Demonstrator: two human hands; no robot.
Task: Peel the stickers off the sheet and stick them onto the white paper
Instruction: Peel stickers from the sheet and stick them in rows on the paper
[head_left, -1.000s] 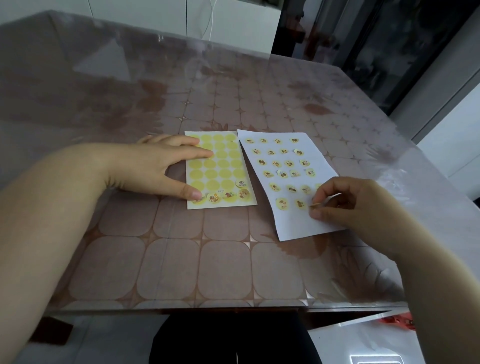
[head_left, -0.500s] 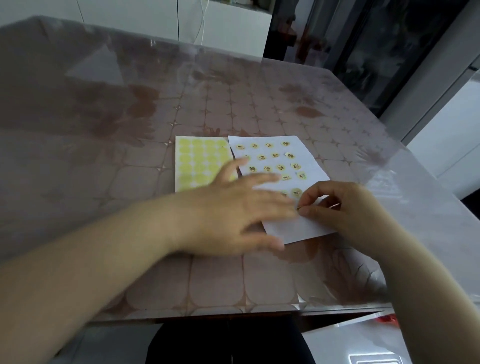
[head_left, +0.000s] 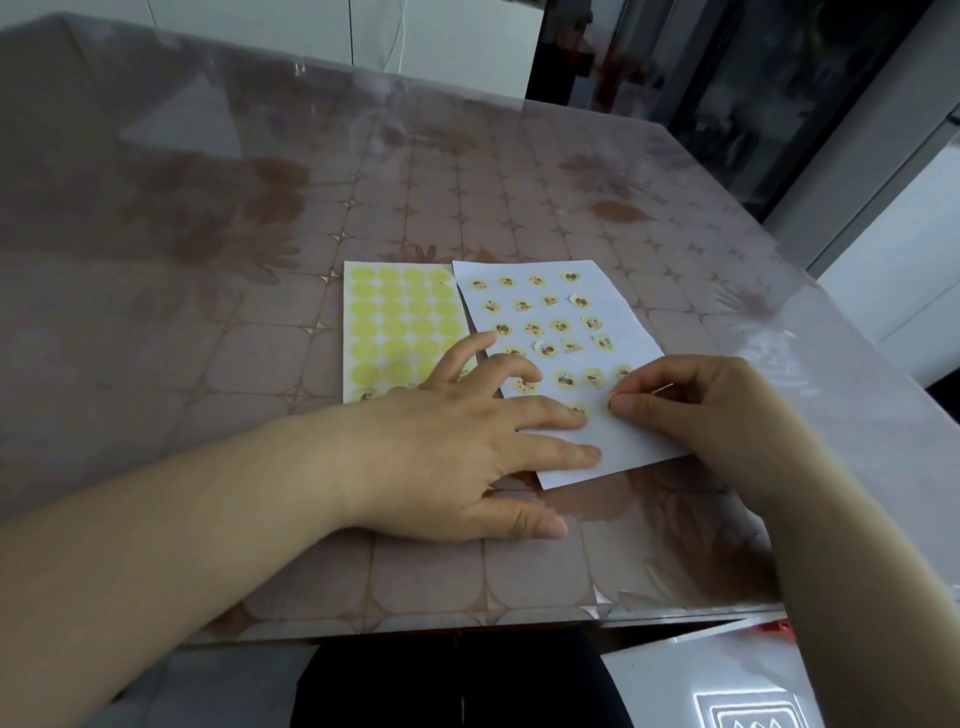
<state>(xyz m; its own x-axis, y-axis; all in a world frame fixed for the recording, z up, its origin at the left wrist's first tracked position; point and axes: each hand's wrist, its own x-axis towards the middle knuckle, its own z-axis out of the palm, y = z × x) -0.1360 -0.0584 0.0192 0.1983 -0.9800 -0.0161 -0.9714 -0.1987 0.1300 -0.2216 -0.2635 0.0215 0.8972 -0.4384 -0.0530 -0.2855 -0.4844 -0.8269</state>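
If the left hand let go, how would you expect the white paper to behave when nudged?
The white paper looks thin and lies flat, so it is probably light and floppy. The table has a glossy cover, so it would likely slide; the left hand pinning it suggests as much.

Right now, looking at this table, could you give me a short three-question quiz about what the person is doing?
1. True or false: the left hand rests flat on the white paper.
2. On which side of the white paper does the sticker sheet lie: A, the person's left; B, the person's right?
3. Fill in: the right hand pinches a small ____ at the paper.

Key: 1 true; 2 A; 3 sticker.
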